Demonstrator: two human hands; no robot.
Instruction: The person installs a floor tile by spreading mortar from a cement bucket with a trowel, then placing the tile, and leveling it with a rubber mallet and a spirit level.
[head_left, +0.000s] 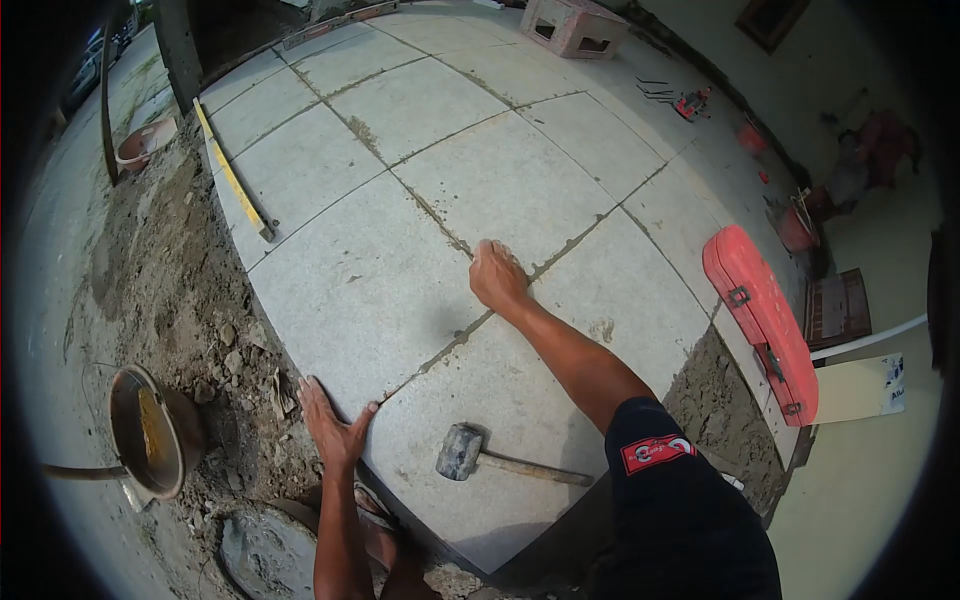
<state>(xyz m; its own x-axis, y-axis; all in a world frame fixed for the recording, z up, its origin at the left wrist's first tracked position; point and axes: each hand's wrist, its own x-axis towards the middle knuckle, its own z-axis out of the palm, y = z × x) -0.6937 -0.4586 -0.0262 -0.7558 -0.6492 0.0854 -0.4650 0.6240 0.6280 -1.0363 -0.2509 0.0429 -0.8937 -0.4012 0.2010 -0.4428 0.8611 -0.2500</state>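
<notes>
My left hand [336, 428] lies at the outer edge of the near grey floor tile [330, 300], thumb and fingers spread apart. Farther forward, my right hand [497, 276] rests on the mortar-smeared joint where several tiles meet. Its fingers are bunched together and bent down; whether anything is in them is hidden. A mallet [461, 452] with a dark head and wooden handle lies on the nearest tile [430, 415], between my arms and touched by neither hand.
Rubble and soil [180, 280] border the tiles on the left, with a bucket [155, 432] and a tub of grey mix [268, 550]. A yellow straightedge [232, 178] lies on the far-left tiles. A red case [762, 325] stands right, beside wet mortar [725, 405]. A block [574, 28] sits far back.
</notes>
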